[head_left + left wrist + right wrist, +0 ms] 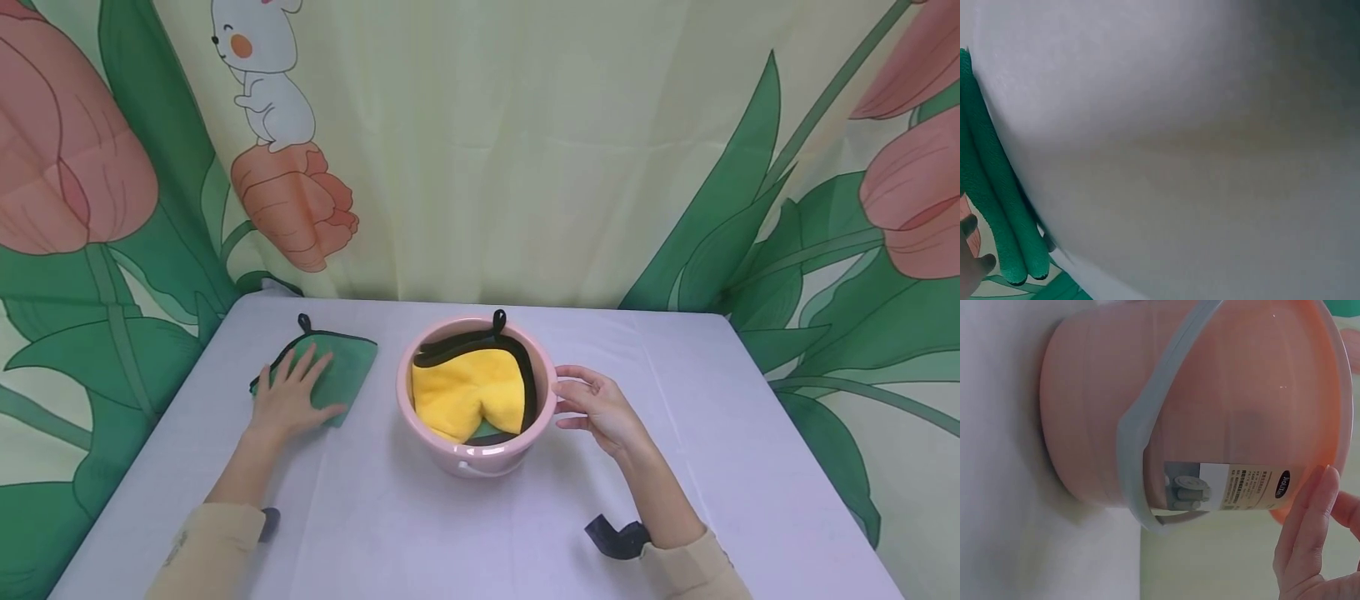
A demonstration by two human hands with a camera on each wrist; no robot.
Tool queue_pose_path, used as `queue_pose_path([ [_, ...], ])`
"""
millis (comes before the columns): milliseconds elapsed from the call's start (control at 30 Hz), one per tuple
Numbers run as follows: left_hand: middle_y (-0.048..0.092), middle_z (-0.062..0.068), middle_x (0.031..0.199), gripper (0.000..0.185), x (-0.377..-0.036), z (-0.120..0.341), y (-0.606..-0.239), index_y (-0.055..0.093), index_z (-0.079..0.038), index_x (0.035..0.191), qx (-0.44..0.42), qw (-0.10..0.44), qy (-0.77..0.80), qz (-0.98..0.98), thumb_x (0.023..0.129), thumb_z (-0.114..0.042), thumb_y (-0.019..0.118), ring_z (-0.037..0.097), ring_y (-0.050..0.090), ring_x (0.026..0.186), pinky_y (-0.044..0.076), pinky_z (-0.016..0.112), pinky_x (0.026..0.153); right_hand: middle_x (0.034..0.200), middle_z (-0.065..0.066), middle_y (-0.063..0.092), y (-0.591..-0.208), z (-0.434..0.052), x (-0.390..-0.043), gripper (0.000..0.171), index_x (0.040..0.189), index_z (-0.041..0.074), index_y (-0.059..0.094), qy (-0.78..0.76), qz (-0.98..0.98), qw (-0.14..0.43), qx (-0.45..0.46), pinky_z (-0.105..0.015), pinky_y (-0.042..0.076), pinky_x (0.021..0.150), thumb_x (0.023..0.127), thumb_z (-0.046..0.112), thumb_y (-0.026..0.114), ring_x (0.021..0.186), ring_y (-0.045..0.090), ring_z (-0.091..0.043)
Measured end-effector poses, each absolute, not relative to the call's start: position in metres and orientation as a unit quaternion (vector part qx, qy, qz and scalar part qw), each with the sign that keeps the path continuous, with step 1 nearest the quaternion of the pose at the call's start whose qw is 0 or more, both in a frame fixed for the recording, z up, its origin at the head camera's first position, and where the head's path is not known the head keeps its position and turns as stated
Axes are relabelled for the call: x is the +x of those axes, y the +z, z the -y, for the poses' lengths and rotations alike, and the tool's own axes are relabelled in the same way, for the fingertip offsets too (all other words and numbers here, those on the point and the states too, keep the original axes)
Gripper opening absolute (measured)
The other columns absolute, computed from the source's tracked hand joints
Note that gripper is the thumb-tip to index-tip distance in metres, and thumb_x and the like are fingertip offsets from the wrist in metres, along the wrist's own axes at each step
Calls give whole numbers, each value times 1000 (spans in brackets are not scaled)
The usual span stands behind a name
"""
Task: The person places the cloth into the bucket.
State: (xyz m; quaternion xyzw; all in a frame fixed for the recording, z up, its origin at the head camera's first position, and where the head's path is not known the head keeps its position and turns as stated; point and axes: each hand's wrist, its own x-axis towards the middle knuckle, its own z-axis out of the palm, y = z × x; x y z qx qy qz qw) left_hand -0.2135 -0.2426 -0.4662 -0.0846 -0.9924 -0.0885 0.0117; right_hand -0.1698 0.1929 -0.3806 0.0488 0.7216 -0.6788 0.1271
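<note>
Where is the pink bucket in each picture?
Head view: the pink bucket stands mid-table, with a yellow cloth inside; the right hand is at its right rim.
Left wrist view: not in it; only the folded green cloth and the white table show.
Right wrist view: the bucket fills the picture, turned sideways, its grey handle across it.
Shared landmark: the white table.

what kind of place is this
Probably a staged tabletop set rather than a lived-in room: a printed tulip-and-mouse cartoon backdrop hangs behind a white-clothed table holding only a pink plastic bucket and folded green cloth.
</note>
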Motion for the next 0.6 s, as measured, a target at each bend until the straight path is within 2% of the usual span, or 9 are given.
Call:
queue_pose_path([
  [233,26,21,144,85,-218,245,-472,29,-15,142,-109,-6,-84,990,77,-63,54,45,19,129,7,67,101,87,-1,67,-381,-193,-170,49,126,-5,42,-679,-721,128,49,-28,55,61,87,17,62,69,65,-14],
  [600,32,23,137,74,-224,243,-479,36,-9,138,-124,-10,-93,988,80,-46,61,47,27,123,10,66,101,87,-2,67,-381,-193,-170,48,126,-5,43,-675,-726,125,43,-29,55,61,87,16,61,68,65,-14],
])
